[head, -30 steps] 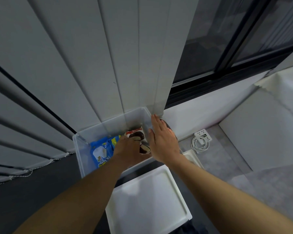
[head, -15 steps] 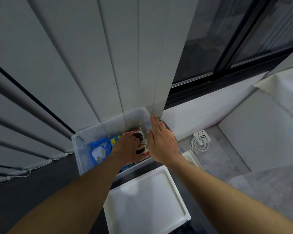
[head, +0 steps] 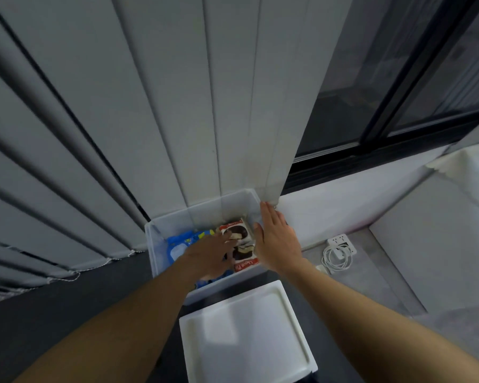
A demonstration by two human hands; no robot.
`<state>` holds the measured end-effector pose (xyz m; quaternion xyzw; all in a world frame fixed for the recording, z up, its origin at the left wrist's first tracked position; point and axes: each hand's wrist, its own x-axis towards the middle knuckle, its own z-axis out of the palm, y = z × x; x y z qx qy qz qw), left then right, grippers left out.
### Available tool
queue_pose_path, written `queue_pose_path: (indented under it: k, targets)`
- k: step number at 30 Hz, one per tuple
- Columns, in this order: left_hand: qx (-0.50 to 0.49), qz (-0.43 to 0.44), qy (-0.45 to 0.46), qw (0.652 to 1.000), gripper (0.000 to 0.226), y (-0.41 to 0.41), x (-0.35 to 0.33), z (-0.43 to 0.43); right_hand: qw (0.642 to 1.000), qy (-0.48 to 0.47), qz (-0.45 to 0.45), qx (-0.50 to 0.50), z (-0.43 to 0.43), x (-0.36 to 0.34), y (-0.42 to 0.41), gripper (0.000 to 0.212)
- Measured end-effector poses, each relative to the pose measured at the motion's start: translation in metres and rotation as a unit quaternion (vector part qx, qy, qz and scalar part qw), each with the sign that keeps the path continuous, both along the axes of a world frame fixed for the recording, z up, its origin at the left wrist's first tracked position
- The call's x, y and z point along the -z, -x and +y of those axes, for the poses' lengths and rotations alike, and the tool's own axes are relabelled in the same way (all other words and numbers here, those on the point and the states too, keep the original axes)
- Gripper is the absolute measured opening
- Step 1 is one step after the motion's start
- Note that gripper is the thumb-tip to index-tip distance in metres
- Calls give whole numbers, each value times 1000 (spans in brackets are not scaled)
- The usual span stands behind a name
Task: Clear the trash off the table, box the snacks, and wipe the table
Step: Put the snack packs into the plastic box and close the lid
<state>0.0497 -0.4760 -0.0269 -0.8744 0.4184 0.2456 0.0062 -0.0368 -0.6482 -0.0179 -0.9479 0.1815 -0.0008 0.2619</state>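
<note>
A clear plastic box (head: 194,214) stands at the far edge of the dark table, against the grey blinds. Inside lie a red Choco Pie carton (head: 239,246) on the right and blue snack packets (head: 177,246) on the left. My left hand (head: 208,257) reaches into the box with fingers stretched flat over the snacks, touching the carton's left edge. Flat and straight-fingered, my right hand (head: 277,241) rests against the right side of the box, beside the carton.
The white lid (head: 246,335) lies on the table just in front of the box. Off to the right, down on the grey floor, sit a white power strip (head: 342,243) and a coiled white cable (head: 336,258). A dark window is above.
The Choco Pie carton has been laid flat in the right part of the box. My left hand has let it go and spread out over the snacks. My right hand has barely moved.
</note>
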Motion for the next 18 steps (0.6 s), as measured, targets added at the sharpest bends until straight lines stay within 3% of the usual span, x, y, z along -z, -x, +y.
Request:
queue_pose_path:
  k: [5,10,18]
  targets:
    - [-60,-57,63,995,55,5,-32,27,997,44,52,-35,2,-17,1,73]
    - [-122,-117,82,982,58,20,-60,76,990,111,22,-85,31,-44,-2,68]
    - [-257,-160,82,950,59,65,-80,168,979,110,-8,-169,104,-75,5,59]
